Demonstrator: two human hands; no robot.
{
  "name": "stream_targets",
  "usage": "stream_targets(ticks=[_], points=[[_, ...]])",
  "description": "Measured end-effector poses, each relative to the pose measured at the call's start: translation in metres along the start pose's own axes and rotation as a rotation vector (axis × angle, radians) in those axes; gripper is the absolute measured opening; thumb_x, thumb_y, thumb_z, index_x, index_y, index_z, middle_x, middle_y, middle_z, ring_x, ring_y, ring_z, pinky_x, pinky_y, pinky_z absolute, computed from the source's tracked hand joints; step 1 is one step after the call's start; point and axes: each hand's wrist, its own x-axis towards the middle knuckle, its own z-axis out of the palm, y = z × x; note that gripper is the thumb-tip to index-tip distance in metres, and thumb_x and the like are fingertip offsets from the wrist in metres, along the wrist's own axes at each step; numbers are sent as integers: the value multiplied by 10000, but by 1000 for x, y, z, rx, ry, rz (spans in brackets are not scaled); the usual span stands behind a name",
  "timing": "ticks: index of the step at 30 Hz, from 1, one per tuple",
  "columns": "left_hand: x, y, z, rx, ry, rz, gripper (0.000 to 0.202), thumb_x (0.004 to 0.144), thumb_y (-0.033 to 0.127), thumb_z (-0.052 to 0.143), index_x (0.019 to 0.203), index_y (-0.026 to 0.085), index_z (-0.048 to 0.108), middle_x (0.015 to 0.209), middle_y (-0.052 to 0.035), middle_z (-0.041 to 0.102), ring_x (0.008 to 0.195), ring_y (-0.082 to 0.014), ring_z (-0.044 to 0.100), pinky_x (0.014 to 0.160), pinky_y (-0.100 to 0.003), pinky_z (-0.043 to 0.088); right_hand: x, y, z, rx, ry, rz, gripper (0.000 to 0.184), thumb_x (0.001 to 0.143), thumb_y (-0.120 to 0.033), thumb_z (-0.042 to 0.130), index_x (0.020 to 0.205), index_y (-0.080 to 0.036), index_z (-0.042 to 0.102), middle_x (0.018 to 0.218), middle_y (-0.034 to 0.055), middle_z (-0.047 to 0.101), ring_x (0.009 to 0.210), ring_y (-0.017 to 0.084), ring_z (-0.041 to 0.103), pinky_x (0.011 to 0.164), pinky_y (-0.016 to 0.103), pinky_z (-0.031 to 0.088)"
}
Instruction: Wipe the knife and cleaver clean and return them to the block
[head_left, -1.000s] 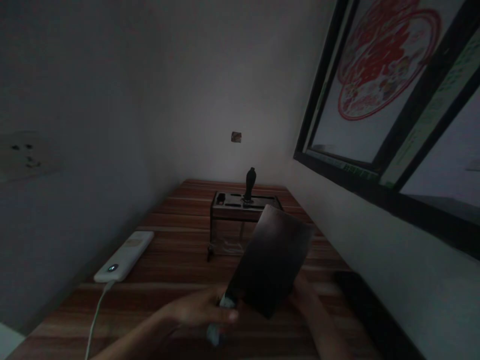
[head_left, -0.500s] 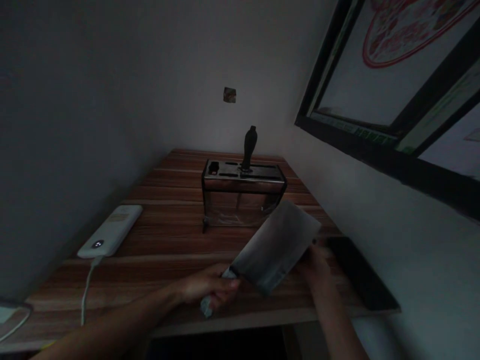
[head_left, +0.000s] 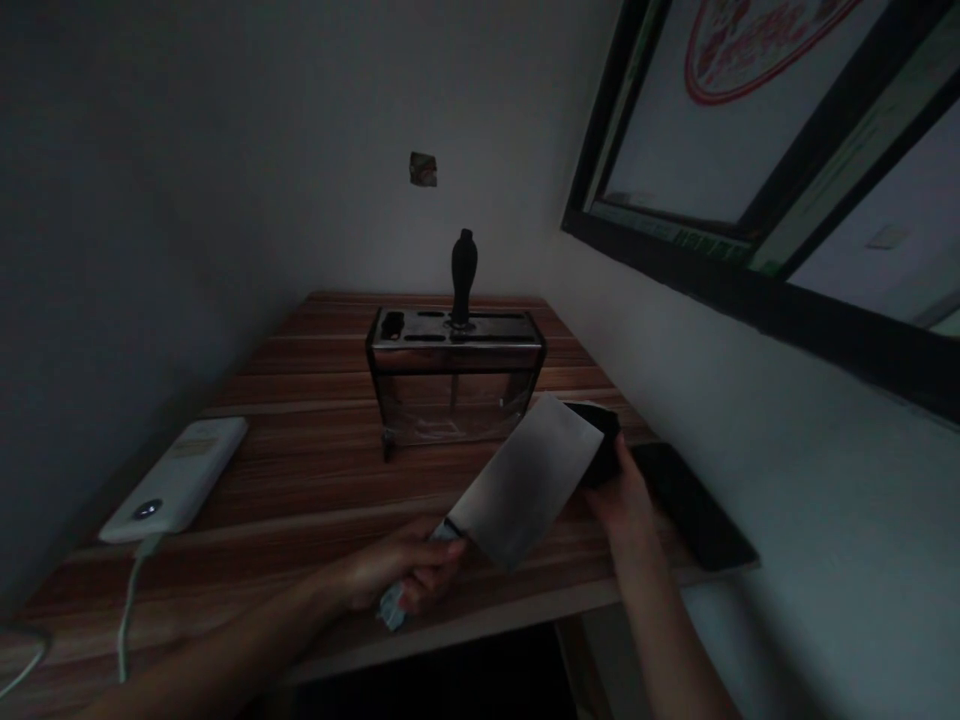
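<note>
My left hand point(head_left: 420, 572) is closed round the pale, wrapped handle of a cleaver point(head_left: 529, 480). Its broad grey blade slants up to the right above the table. On the blade's right side, my right hand point(head_left: 624, 490) grips a black object point(head_left: 606, 450), partly hidden behind the blade; its kind cannot be made out in the dim light. Behind the blade stands a knife block point(head_left: 457, 355) with a metal slotted top and clear front. A knife with a black handle point(head_left: 464, 275) is upright in one of its slots.
A white power bank point(head_left: 180, 475) with a cable lies at the left on the wood-grain table point(head_left: 315, 480). At the right edge, a flat black phone-like slab point(head_left: 694, 505) lies by the wall. A dark-framed board point(head_left: 750, 285) hangs on the right wall.
The whole view has shifted, with things now further left. The black object in my right hand has come into sight past the blade's upper right edge. My left hand still holds the cleaver.
</note>
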Motion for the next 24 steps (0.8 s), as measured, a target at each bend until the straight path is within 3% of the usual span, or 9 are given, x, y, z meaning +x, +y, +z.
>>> stream_targets(ticks=[2,4,8,10,12,15,17,19,24], points=[[-1,1,1,-25,-1,-13,424,663,465,696,669,187,376,466,106,292,357,-13,187,306,-139,122,-5,-9,5,108,55,62,365,777,-500,565,1012,-236,652,1087,37,681,1081,214,590,900,396,476],[-1,2,2,-39,7,-20,422,663,452,703,678,188,374,470,106,290,361,-11,178,305,-136,115,-14,-21,12,140,136,-27,392,767,-473,586,1061,-216,630,1144,45,652,1099,206,576,923,395,461],[0,1,2,-40,48,-40,441,638,469,717,681,182,385,474,101,308,357,-9,202,299,-134,115,-47,-37,28,-35,360,-540,441,762,-399,623,1139,-174,581,1151,70,639,1099,208,571,949,407,438],[1,0,1,-32,69,-60,451,621,482,723,695,181,395,476,99,320,353,-12,219,298,-136,115,-67,-37,36,-243,374,-749,394,810,-379,577,1139,-163,588,1132,75,648,1094,212,574,974,406,417],[1,-1,0,-22,81,-79,448,617,480,724,706,181,402,470,104,308,349,-12,211,298,-136,115,-87,-29,44,-594,163,-857,335,850,-319,536,1147,-174,597,1141,83,646,1101,223,574,981,402,416],[0,-1,-1,-17,83,-77,406,619,420,729,735,178,424,465,115,289,349,-9,190,305,-124,124,-108,-12,58,-1040,-418,-948,424,887,-206,471,1310,-230,454,1318,66,521,1228,212,468,1038,416,369],[1,-1,0,-22,98,-65,382,605,379,729,726,177,428,457,117,294,347,-5,185,308,-117,132,-117,0,66,-1236,-655,-994,489,888,-158,454,1366,-214,366,1372,61,458,1285,198,392,1081,438,312],[2,-3,0,-37,125,-62,364,587,356,712,671,177,406,439,115,303,342,-2,190,311,-112,135,-122,9,70,-1373,-749,-1016,504,880,-138,452,1372,-176,351,1385,65,437,1317,197,336,1097,454,283],[5,-9,-3,-47,197,-64,280,523,267,607,586,190,346,384,100,328,315,-9,235,304,-114,160,-134,19,68,-1514,-841,-1030,537,851,-152,474,1373,-156,350,1434,53,353,1353,210,253,1114,463,244]])
